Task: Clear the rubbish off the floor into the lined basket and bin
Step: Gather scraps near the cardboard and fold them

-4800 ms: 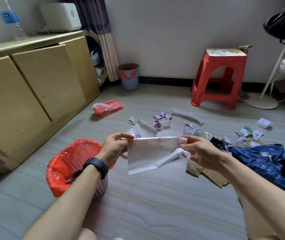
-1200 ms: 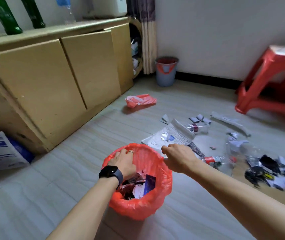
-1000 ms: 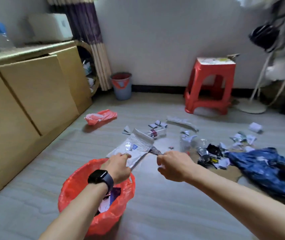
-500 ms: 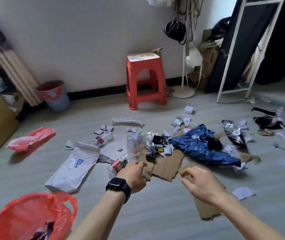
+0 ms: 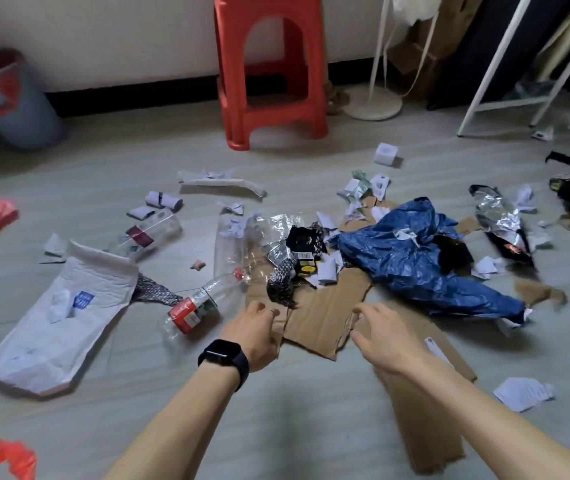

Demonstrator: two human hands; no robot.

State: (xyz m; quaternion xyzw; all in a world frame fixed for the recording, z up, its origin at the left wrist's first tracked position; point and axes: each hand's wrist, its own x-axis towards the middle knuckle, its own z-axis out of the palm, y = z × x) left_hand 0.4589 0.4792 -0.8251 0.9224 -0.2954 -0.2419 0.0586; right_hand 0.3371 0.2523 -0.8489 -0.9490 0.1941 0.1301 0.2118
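The person's left hand (image 5: 255,336) and right hand (image 5: 385,336) lead back to forearms that are bare right to the near edge of the view. The left wrist carries a black smartwatch (image 5: 222,358) with a dark, rounded-rectangle face on a wide black strap. A thin ring (image 5: 269,310) circles one finger of that hand.

Bare grey floor (image 5: 294,410) free near me, torn brown cardboard sheet (image 5: 321,317) ahead, crumpled blue plastic bag (image 5: 415,258) crowding right, clear red-labelled bottle (image 5: 193,311) beside my left hand (image 5: 254,336).
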